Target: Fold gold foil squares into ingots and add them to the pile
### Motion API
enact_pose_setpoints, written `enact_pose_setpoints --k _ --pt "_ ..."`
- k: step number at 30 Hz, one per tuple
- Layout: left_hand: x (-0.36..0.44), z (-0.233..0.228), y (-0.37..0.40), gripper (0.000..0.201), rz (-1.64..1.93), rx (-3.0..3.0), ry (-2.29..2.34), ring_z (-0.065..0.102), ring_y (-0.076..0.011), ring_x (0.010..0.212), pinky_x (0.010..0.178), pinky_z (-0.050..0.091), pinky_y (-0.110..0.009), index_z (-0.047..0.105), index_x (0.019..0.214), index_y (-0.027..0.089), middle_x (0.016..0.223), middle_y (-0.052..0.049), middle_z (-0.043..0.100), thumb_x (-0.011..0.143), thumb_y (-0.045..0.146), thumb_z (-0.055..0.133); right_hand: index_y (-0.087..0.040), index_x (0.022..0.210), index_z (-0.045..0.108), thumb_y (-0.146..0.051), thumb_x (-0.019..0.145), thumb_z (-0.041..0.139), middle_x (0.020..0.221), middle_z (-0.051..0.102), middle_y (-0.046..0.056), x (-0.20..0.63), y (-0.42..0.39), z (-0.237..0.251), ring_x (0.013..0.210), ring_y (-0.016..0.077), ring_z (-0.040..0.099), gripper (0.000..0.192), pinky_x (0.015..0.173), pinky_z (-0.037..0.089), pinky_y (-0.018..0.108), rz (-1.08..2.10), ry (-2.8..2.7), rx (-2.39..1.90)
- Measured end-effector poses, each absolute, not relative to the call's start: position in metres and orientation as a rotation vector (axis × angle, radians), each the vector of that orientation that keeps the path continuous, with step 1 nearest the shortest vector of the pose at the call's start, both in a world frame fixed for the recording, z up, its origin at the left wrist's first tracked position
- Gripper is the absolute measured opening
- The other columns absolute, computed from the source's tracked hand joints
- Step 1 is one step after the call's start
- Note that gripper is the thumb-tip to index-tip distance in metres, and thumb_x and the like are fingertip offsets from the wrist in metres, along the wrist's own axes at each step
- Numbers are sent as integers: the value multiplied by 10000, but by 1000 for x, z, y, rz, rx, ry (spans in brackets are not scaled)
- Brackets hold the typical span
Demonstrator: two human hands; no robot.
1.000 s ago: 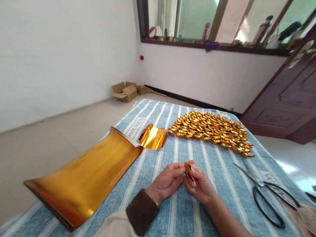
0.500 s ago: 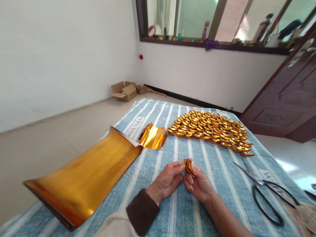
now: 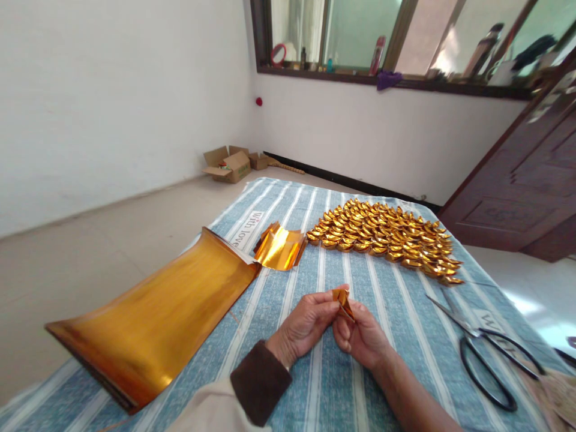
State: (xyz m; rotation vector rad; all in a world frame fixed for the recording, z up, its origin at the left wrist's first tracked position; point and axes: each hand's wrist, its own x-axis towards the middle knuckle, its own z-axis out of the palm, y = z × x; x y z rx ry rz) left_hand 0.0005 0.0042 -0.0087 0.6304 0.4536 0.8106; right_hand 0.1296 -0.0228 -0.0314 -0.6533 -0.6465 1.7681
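We find the left hand (image 3: 306,327) and right hand (image 3: 362,336) meeting over the blue-and-white striped cloth (image 3: 324,384), their fingers pinching a small folded piece of gold foil paper (image 3: 342,300) held just above it. To the left lies a large stack of gold foil sheets (image 3: 157,318), with smaller cut gold squares (image 3: 279,247) just beyond. Farther back we note rows of folded gold paper ingots (image 3: 387,237); black-handled scissors (image 3: 488,354) lie to the right.

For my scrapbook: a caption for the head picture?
Two hands fold gold paper beside rows of folded gold pieces and scissors.
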Motion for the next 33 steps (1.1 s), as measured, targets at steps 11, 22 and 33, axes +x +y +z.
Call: enact_pose_setpoints --k 11,22,33 --pt "2 -10 4 371 818 704 474 677 -246 713 879 451 -412 733 979 75 624 -71 678 675 274 811 -170 696 584 -532 772 704 403 479 -72 130 -22 -34 314 63 414 388 305 324 154 1774 -621 -675" --pt "5 -7 2 307 815 706 446 538 -147 435 568 449 -313 734 904 76 495 -29 601 742 338 742 -155 796 630 -565 835 606 431 563 -25 129 -24 -26 337 101 486 413 323 358 178 1657 -749 -812" --pt "3 -11 10 228 998 509 643 620 -227 960 862 439 -311 743 825 123 896 -95 712 636 225 817 -203 1153 673 -259 854 630 673 699 -18 143 -29 -24 517 104 610 308 554 526 210 330 -1597 -1104"
